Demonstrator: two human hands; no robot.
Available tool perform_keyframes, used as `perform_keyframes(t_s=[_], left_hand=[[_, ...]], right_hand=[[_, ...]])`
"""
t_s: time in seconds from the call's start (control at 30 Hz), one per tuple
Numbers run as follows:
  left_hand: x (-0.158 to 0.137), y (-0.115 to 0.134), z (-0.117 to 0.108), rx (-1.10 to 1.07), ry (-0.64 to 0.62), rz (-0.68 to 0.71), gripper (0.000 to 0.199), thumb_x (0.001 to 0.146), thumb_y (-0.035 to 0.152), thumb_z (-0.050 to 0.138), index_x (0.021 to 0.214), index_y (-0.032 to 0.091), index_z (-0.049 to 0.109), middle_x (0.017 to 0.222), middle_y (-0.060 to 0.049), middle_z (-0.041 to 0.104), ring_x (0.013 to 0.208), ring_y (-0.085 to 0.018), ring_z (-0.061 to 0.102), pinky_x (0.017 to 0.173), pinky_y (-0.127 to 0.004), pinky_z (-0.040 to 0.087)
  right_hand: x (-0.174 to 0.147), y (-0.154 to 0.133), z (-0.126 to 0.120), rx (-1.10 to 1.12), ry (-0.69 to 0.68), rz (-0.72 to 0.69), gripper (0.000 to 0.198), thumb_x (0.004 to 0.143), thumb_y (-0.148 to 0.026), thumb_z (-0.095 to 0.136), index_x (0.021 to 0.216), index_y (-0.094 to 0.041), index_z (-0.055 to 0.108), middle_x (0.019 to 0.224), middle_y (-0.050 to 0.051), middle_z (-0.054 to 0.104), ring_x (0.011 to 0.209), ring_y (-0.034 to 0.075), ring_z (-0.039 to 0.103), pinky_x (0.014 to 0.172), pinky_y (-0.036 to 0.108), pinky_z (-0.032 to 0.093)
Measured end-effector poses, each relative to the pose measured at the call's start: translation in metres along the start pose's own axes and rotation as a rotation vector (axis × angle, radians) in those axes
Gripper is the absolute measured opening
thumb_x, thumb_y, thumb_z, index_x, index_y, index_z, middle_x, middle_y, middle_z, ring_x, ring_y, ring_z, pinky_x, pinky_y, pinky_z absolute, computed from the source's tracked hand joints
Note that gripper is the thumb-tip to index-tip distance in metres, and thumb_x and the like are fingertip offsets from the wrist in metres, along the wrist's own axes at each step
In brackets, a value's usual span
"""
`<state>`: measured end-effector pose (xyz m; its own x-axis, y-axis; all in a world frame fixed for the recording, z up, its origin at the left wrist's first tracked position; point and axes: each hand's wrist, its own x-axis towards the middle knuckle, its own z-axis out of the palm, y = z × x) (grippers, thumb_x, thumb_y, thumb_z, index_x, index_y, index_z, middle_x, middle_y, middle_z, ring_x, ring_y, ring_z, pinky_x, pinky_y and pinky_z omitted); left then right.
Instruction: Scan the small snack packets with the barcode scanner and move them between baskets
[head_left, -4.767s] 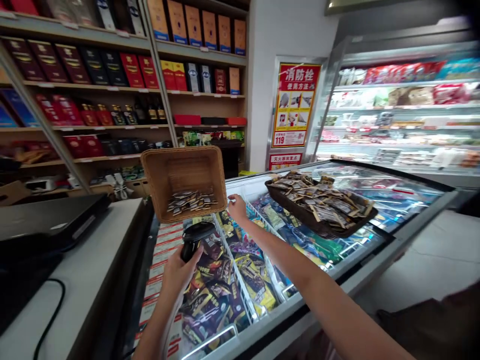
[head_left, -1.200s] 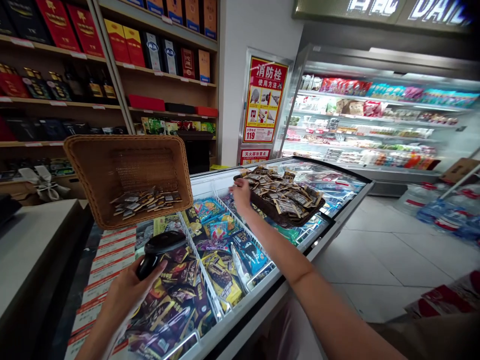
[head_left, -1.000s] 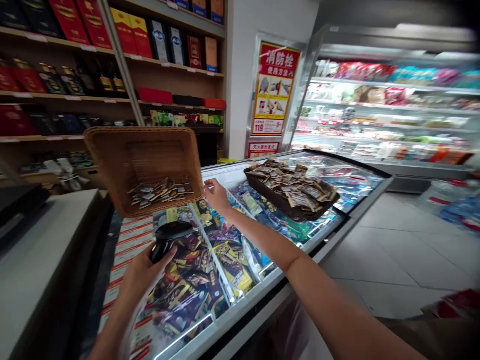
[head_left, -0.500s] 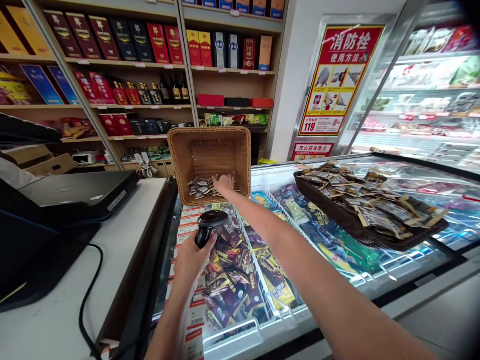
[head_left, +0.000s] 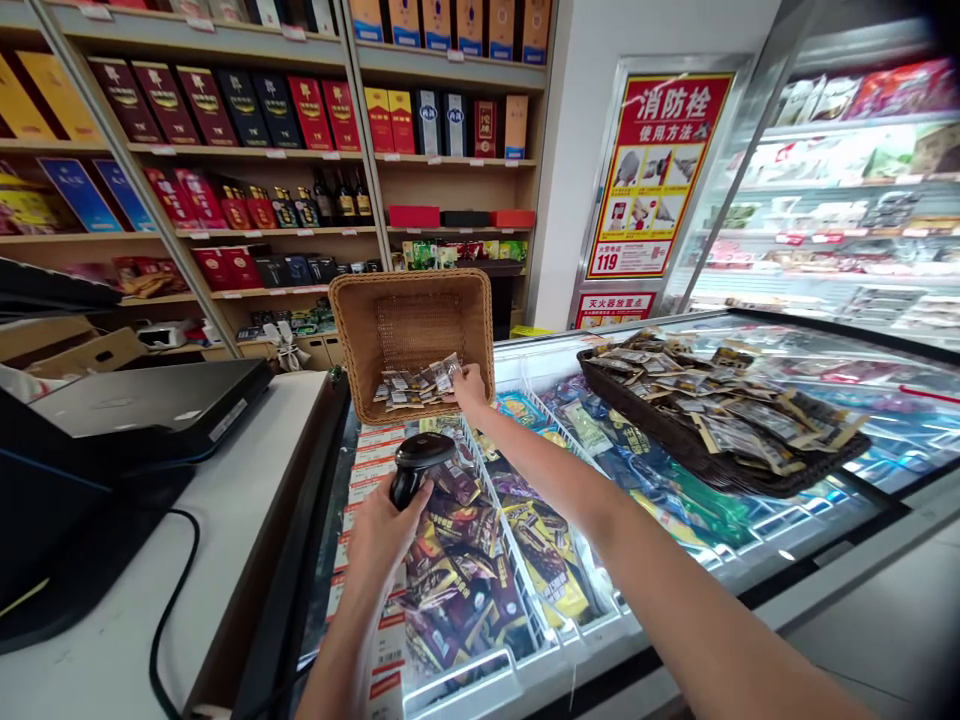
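The black scanner points its long head rightward.

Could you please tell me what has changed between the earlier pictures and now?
The right hand, beside the dark tray about a second ago, has moved left and reached into the wicker basket; it now holds a small packet, tilted up from the others there. The left hand stays closed around the black scanner; basket and tray look to be where they were.
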<state>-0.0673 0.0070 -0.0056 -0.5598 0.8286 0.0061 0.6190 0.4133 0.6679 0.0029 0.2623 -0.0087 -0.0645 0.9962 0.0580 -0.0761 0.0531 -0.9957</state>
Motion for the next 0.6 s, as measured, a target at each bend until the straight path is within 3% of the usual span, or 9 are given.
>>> perform_keyframes(t_s=[0.17,0.3,0.43,0.6], left_hand=[[0.0,0.0,0.004,-0.043,-0.016,0.053,0.043,0.079,0.069,0.062,0.078,0.027,0.062,0.05,0.002,0.059,0.054,-0.024,0.062,0.055,-0.03,0.036],[-0.004,0.007,0.003,-0.119,-0.062,0.159,0.042,0.077,0.067,0.065,0.079,0.025,0.061,0.051,0.004,0.056,0.052,-0.02,0.058,0.054,-0.028,0.036],[-0.006,0.011,0.002,-0.159,-0.127,0.297,0.043,0.078,0.065,0.068,0.079,0.023,0.06,0.056,0.005,0.052,0.054,-0.016,0.052,0.052,-0.026,0.033],[-0.01,0.014,0.002,-0.206,-0.328,0.394,0.041,0.075,0.058,0.077,0.076,0.022,0.057,0.057,0.006,0.046,0.053,-0.012,0.043,0.051,-0.025,0.03]], right_hand=[[-0.046,0.002,-0.071,0.251,-0.145,0.16,0.042,0.069,-0.023,0.087,0.087,-0.023,0.05,0.076,-0.004,0.062,0.07,0.013,0.064,0.064,0.025,0.054],[-0.076,-0.002,-0.13,0.281,-0.111,0.203,0.043,0.056,-0.025,0.095,0.084,-0.02,0.062,0.069,-0.003,0.066,0.066,0.013,0.06,0.057,0.022,0.045],[-0.089,0.002,-0.165,0.37,0.018,0.244,0.033,0.063,-0.033,0.091,0.083,-0.02,0.067,0.075,-0.002,0.07,0.063,0.012,0.056,0.052,0.022,0.037],[-0.094,0.009,-0.175,0.294,0.035,0.259,0.031,0.071,-0.041,0.087,0.078,-0.02,0.064,0.066,-0.004,0.061,0.052,0.008,0.041,0.047,0.022,0.028]])
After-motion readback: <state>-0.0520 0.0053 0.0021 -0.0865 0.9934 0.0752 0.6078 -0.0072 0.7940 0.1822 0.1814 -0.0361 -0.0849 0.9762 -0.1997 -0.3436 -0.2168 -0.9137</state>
